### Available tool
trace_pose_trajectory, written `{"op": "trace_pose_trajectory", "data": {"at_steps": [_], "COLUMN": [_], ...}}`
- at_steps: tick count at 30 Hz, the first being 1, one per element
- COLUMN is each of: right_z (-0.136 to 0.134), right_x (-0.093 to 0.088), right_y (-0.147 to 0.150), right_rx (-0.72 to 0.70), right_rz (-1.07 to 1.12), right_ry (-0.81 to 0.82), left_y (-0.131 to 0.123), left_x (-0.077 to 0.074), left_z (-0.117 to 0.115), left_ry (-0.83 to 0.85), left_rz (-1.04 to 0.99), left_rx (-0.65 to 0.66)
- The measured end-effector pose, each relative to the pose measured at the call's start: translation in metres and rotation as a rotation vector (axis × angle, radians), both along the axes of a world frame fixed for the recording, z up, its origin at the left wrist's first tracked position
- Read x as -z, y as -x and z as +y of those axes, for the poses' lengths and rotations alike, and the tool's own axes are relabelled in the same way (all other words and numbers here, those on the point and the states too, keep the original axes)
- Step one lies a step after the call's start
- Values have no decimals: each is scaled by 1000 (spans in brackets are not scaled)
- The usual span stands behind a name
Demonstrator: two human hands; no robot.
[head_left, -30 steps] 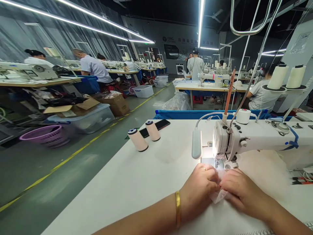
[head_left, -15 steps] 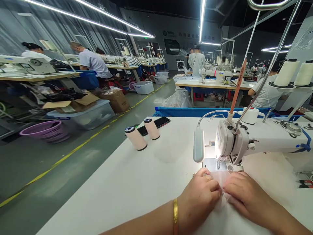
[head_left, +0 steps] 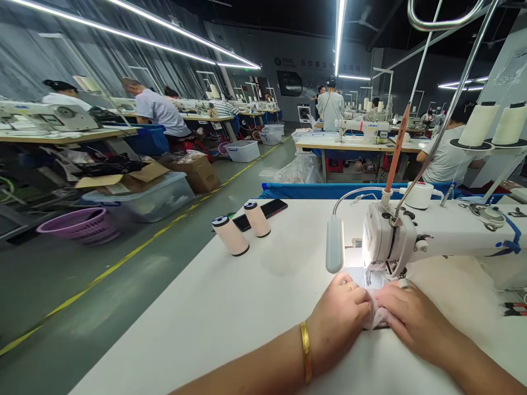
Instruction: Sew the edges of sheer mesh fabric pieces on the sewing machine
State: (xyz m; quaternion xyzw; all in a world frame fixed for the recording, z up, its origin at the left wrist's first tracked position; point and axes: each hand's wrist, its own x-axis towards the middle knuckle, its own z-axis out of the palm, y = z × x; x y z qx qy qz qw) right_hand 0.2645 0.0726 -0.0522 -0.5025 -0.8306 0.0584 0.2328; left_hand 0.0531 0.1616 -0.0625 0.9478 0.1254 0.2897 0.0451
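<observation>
Thin, see-through whitish fabric (head_left: 377,315) lies bunched between my two hands, just in front of the needle area of a white sewing machine (head_left: 381,236). My left hand (head_left: 343,307), fingers curled, pinches the fabric from the left side. From the right, my right hand (head_left: 411,315) closes on the same fabric with its fingertips. The two hands are close together. Behind them the presser foot (head_left: 369,274) is lit by the machine's lamp. Which fingers press the cloth down is partly hidden by the knuckles.
Two pale pink thread cones (head_left: 230,236) stand left on the white table (head_left: 263,296), beside a black phone (head_left: 269,208). A grey lamp head (head_left: 335,244) hangs left of the needle. An orange pencil (head_left: 398,148) stands upright on the machine. Co-workers sit at other machines beyond.
Both hands have moved slightly forward with the fabric, closer to the presser foot. Less fabric shows on the near side of my hands. The view has shifted a little.
</observation>
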Motion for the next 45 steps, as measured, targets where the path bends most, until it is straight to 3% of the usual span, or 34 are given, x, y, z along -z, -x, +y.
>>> {"op": "trace_pose_trajectory", "data": {"at_steps": [8,15,18,22,28,33,45], "right_z": [5,10,12,11,-7,-14,-3], "right_x": [6,1,-5,-4,-4,-7,-1], "right_y": [1,6,8,6,3,6,4], "right_rx": [27,233,281,224,5,9,62], "right_rz": [45,313,402,368,-11,-82,-43], "right_ry": [9,64,106,103,64,76,-4], "left_y": [0,-5,-6,-4,9,15,8], "left_x": [-1,-18,-24,-19,-8,-8,-4], "left_z": [11,26,29,25,1,-6,8], "left_ry": [88,610,682,552,169,85,53], "left_rz": [21,35,59,36,-51,-36,-25], "left_rx": [-15,-25,-60,-35,94,120,73]}}
